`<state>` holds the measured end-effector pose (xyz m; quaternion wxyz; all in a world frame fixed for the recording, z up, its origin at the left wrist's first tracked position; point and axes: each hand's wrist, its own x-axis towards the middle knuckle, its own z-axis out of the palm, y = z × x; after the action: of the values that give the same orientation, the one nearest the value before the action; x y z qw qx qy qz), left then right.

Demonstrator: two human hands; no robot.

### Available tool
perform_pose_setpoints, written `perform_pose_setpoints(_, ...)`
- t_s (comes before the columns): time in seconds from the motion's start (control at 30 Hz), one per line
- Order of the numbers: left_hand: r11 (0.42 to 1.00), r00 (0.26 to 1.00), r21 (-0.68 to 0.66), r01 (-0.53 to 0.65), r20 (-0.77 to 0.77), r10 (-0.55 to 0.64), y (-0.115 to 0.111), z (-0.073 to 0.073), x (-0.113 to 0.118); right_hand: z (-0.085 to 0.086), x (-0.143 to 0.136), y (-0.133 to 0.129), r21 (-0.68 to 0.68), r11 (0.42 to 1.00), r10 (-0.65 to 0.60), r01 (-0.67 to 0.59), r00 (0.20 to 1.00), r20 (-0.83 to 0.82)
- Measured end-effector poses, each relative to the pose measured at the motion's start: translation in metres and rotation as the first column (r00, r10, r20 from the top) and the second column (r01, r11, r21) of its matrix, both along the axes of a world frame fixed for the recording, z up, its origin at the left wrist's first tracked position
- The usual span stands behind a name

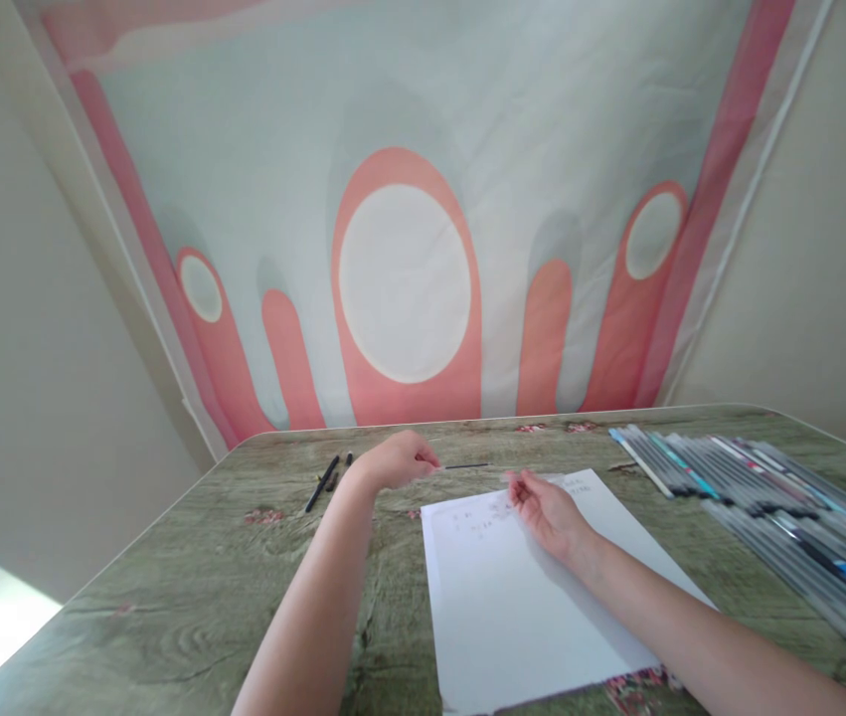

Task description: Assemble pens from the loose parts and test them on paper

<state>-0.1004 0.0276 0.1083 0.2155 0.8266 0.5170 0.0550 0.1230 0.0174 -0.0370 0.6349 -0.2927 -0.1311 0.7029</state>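
My left hand point(402, 460) is closed above the far part of the table, its fingertips pinched at the near end of a thin dark pen refill point(468, 465) that points to the right. Over the top of a white sheet of paper point(534, 617) my right hand point(548, 512) is also closed, thumb and fingers together. Something faint and see-through seems to be at its fingertips, too blurred to name. Small handwriting shows along the paper's upper part, some of it behind the right hand. A gap separates the refill's tip from the right hand.
Left of my left forearm lie a black pen point(322, 484) and small dark pen parts point(332, 481). Many grey pens point(751, 472), some with blue, teal or red, lie in rows on the right. A patterned cloth point(497, 129) hangs behind the wooden table point(191, 597).
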Motion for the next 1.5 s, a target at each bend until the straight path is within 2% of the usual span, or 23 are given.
perform_pose_setpoints(0.27, 0.999, 0.999, -0.033, -0.011, -0.041, 0.010, -0.004, 0.005, 0.000, 0.003, 0.003, 0.002, -0.008, 1.000, -0.004, 0.004, 1.000, -0.030)
perform_pose_setpoints(0.73, 0.999, 0.999, -0.050, -0.005, -0.039, 0.003, 0.001, -0.003, 0.001, 0.001, 0.001, 0.002, 0.025, 1.000, 0.000, 0.000, 1.000, -0.003)
perform_pose_setpoints(0.93, 0.999, 1.000, -0.036, 0.003, 0.020, -0.002, 0.004, -0.011, 0.005, 0.005, 0.000, -0.002, 0.054, 0.998, 0.021, -0.022, 1.000, 0.022)
perform_pose_setpoints(1.3, 0.997, 0.992, -0.074, 0.028, 0.121, -0.019, 0.000, -0.009, 0.011, 0.008, -0.001, -0.005, 0.082, 0.997, 0.002, -0.007, 0.998, 0.057)
perform_pose_setpoints(1.5, 0.998, 0.985, -0.052, 0.040, 0.172, -0.031, -0.002, -0.016, 0.025, 0.014, -0.003, -0.010, 0.131, 0.989, 0.060, -0.070, 0.995, 0.076)
